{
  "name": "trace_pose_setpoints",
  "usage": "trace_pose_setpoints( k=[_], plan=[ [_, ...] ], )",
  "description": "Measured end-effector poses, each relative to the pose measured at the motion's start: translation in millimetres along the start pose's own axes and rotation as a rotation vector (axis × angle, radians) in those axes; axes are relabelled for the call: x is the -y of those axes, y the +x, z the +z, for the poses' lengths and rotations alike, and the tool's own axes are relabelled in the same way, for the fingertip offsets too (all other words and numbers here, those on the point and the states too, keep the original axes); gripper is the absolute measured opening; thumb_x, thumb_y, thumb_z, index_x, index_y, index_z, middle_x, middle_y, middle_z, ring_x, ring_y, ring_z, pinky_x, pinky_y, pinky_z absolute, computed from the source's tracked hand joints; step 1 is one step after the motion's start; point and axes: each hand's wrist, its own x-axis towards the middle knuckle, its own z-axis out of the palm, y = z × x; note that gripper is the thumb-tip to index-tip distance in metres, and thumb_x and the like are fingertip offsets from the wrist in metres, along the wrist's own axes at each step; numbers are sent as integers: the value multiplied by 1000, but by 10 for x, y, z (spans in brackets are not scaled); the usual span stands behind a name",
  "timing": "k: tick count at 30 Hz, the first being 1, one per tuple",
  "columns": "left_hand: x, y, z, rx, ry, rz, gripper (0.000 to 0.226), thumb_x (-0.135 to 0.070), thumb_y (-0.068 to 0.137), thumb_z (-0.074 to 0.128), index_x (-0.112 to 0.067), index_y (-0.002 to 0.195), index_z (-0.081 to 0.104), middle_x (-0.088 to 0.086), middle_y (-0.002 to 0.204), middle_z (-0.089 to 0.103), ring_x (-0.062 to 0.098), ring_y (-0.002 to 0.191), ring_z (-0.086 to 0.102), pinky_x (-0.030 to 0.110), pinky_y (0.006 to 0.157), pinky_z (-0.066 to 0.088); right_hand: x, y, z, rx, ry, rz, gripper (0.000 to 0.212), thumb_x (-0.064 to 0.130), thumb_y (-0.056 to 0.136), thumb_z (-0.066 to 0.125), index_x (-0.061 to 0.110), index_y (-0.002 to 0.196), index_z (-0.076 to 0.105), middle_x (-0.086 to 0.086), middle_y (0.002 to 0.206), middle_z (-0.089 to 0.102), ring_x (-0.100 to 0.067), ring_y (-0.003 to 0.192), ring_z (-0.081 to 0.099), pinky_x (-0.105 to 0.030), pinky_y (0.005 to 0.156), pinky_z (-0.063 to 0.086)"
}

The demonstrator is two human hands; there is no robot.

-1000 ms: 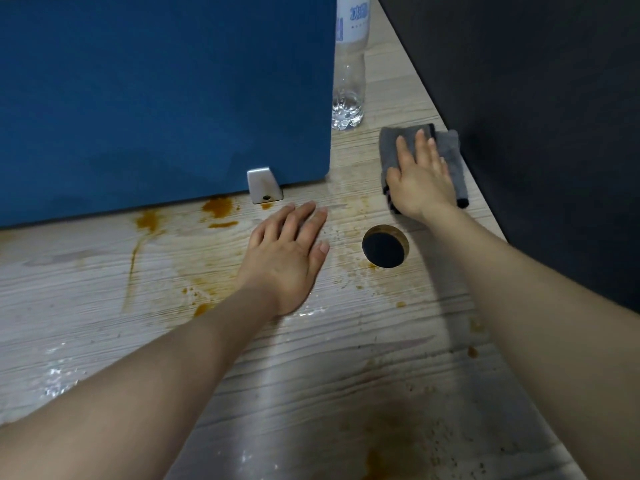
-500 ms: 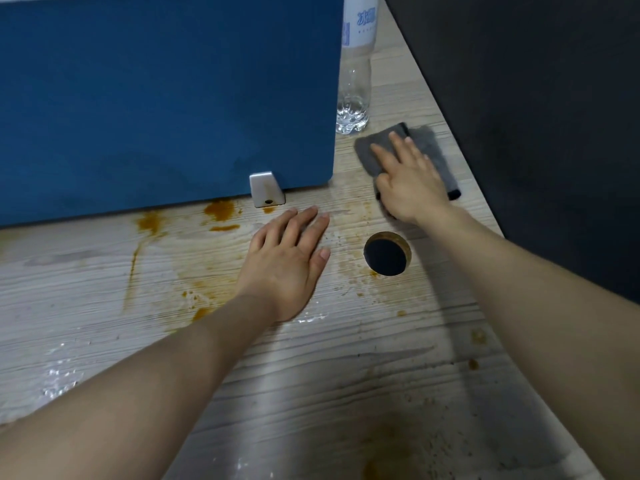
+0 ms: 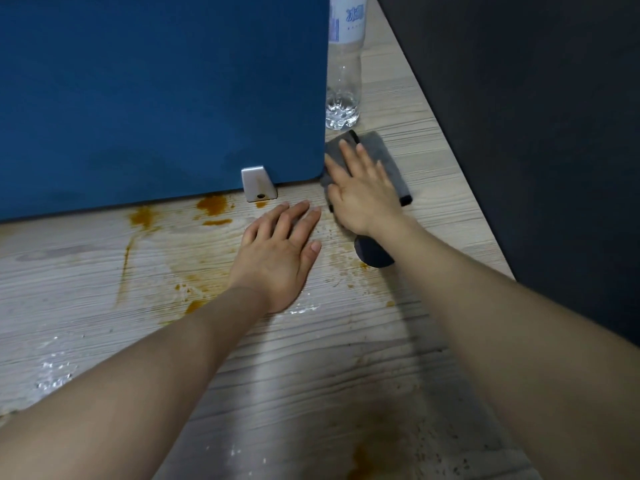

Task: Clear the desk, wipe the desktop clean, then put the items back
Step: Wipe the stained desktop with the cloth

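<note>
**Wiping has begun, but most stains are left**

The pale wood-grain tabletop (image 3: 398,341) has no loose things on the part we can see, so the clearing looks mostly done. The wiping is under way. Orange-brown stains (image 3: 211,204) sit along the far side by the big blue panel (image 3: 156,98), with more splashes in the middle and a brown patch near the bottom edge. Wet shiny spots show on the near left. I think a lot of wiping is left, and nothing can go back yet.

The clear plastic water bottle (image 3: 343,98) stands at the far right, behind the blue panel's corner. It may need moving too.

The left hand (image 3: 280,251) lies flat on the tabletop, fingers straight, holding nothing. The right hand (image 3: 363,192) presses flat with straight fingers on the grey folded cloth (image 3: 384,157), right beside the panel's corner.

The bottle top is cut off. The right wrist hides most of the dark round hole (image 3: 374,252). The cloth's underside cannot be seen.
</note>
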Motion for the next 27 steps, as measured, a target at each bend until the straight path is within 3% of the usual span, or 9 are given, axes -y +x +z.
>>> trace_pose_setpoints(
  k=[4, 11, 18, 23, 27],
  plan=[
    [-17, -6, -13, -1, -2, -1, 54, -49, 99, 10, -36, 151, 4, -14, 157, 5, 14, 144, 0, 33, 115, 3, -191, -3, -108, 81, 0, -86, 52, 36, 102, 22, 32, 151, 4, 2, 159, -12, -17, 146, -12, -38, 116, -6],
    [3, -4, -5, 3, -16, 3, 53, -49, 100, 10, -36, 150, 4, -14, 157, 5, 13, 144, -2, 32, 115, 1, -151, 9, -64, 12, -15, 128, 54, 40, 101, 18, 31, 151, 0, 1, 159, -14, -19, 145, -15, -41, 118, -6],
    [-6, -3, -11, 1, -21, 0, 52, -49, 100, 11, -35, 150, 4, -14, 157, 6, 13, 144, -2, 32, 114, 0, -83, -196, -21, 63, -23, -1, 56, 41, 101, 21, 34, 151, -1, 3, 158, -17, -17, 145, -16, -39, 117, -7],
    [0, -1, -6, -3, -20, 1, 52, -49, 100, 10, -36, 150, 4, -14, 157, 6, 13, 145, -1, 33, 115, 1, -327, 45, -124, 40, -17, 216, 57, 44, 101, 17, 31, 152, -4, 1, 158, -19, -19, 145, -17, -41, 117, -7],
    [3, -7, 3, -7, -21, 2, 52, -49, 100, 10, -36, 150, 5, -14, 157, 6, 13, 145, -2, 33, 115, 1, -103, -132, -48, 24, -11, 224, 57, 45, 101, 16, 30, 151, -8, -2, 157, -21, -22, 144, -20, -42, 116, -9]
  ],
)
